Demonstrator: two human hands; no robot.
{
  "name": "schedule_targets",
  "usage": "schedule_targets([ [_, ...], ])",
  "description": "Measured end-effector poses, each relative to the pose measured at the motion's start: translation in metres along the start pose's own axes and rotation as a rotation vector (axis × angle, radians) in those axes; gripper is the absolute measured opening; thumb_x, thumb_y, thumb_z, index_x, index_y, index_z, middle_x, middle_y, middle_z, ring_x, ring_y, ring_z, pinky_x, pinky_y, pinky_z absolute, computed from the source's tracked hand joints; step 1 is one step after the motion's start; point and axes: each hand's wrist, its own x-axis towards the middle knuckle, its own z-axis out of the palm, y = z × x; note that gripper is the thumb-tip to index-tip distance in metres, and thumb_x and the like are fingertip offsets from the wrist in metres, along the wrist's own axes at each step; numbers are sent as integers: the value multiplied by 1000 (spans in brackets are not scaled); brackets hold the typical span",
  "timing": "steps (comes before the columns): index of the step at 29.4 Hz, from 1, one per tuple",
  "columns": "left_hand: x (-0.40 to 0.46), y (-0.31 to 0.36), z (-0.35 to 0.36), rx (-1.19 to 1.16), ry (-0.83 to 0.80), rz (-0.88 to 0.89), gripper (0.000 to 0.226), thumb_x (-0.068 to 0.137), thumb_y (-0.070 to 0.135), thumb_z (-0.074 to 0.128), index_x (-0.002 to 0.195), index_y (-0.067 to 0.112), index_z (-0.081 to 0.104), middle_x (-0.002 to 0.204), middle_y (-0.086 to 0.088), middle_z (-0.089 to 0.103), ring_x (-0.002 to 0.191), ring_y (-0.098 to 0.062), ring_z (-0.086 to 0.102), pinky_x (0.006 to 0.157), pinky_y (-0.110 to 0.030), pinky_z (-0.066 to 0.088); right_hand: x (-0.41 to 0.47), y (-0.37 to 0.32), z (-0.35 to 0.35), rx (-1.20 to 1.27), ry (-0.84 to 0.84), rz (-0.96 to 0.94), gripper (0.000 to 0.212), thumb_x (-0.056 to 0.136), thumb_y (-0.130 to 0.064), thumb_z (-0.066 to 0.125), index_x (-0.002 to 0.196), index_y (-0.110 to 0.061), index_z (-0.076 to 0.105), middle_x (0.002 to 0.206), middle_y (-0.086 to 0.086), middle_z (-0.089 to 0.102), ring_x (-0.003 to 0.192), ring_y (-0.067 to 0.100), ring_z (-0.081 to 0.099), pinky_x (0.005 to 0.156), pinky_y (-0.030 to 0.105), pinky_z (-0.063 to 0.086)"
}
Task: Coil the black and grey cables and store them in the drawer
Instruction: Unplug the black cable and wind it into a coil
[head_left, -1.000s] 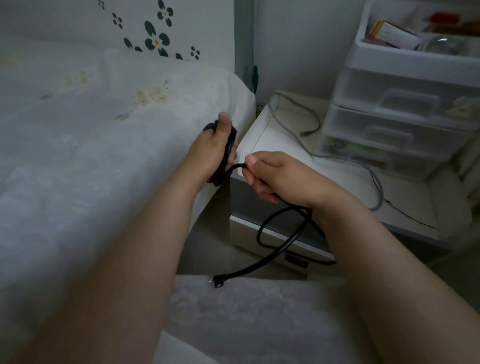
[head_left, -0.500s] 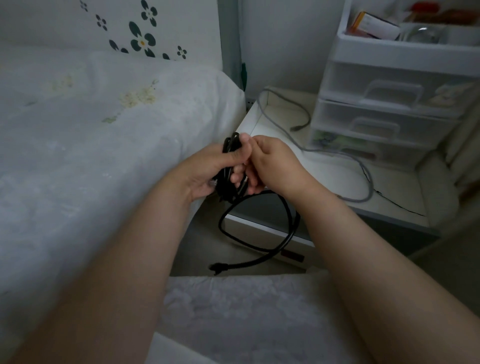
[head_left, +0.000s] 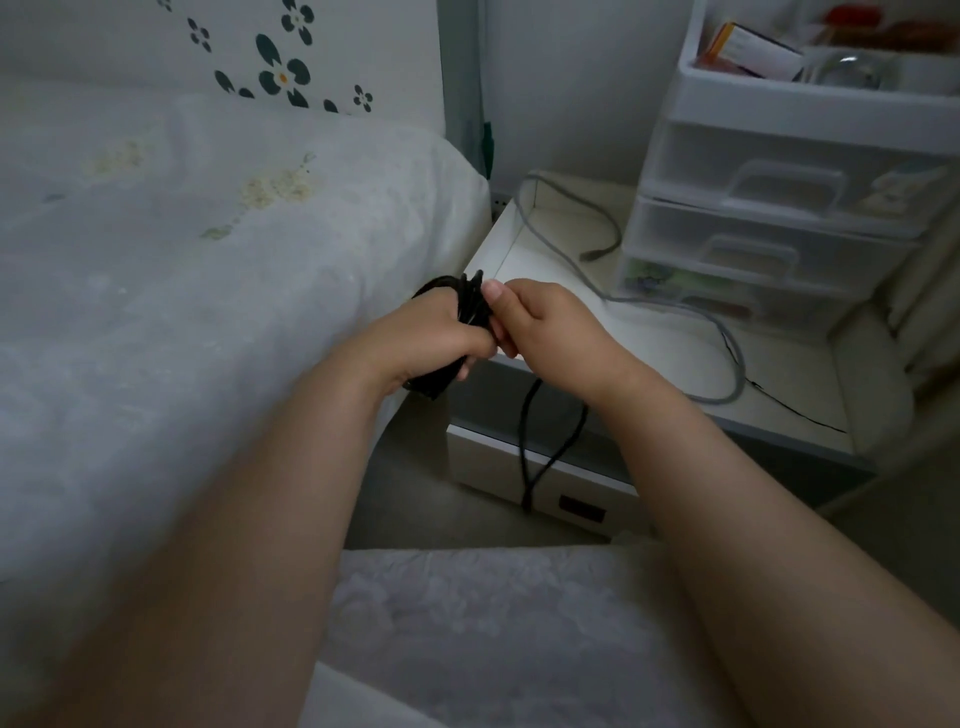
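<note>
The left hand (head_left: 431, 338) grips a bundle of thin black rubber cable (head_left: 470, 306), fingers curled tight around it. The right hand (head_left: 545, 327) pinches the same cable beside it. The long grey cable (head_left: 727, 338) lies on the white tabletop (head_left: 649, 353). No words can be read.

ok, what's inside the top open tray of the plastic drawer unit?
The tray on the plastic drawer unit shows an orange-and-white box, a clear rounded item and something red. The front wall and frame edge hide the rest.
</note>
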Motion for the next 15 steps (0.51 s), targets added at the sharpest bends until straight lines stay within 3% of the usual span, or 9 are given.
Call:
schedule_targets([
  [6, 1, 1, 7, 44, 116, -24, 21, 82, 14, 59, 62, 10, 56, 49, -4, 55, 52, -18, 55, 65, -32, 46, 2, 1, 2, -12, 24, -31, 44, 101, -32, 36, 60, -20, 45, 57, -7, 45, 54, 7, 42, 57, 26, 33],
  [15, 2, 3, 14, 160, 190, 2, 14, 89, 19, 50, 85, 11, 61, 56, -2, 58, 52, -12, 58, 54, -24, 41, 4, 2, 6, 21, 33, -51, 44, 100, -34, 39, 59, -22, 47, 53, -9, 46, 50, 3, 44, 59, 28, 36],
])
